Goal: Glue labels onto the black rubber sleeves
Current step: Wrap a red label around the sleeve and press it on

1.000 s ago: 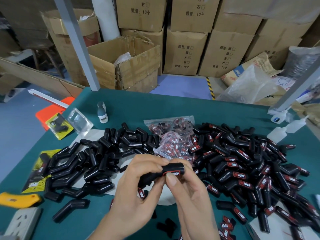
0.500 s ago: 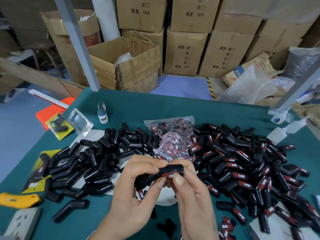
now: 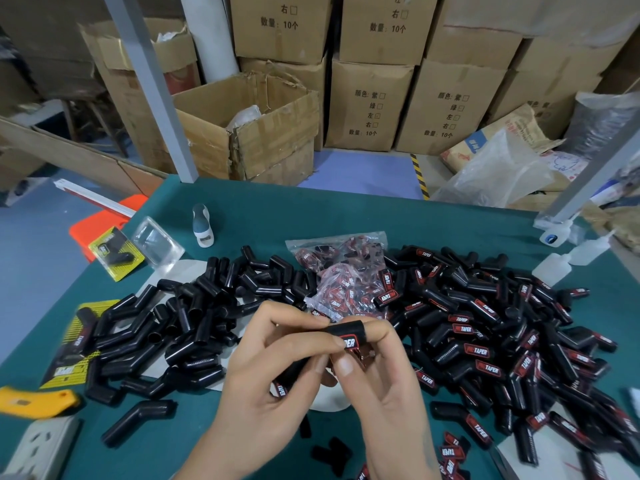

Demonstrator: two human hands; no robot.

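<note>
A: Hands?
B: Left hand and right hand both pinch one black rubber sleeve, near centre above the green table.
A: Label?
B: Red label under the thumbs.

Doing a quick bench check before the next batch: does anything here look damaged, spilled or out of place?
Two things stand out. The open cardboard box behind the table has a ragged, torn top flap. A glue bottle lies on its side on the table's far left. No spill shows. Both hands hold one sleeve normally.
</note>
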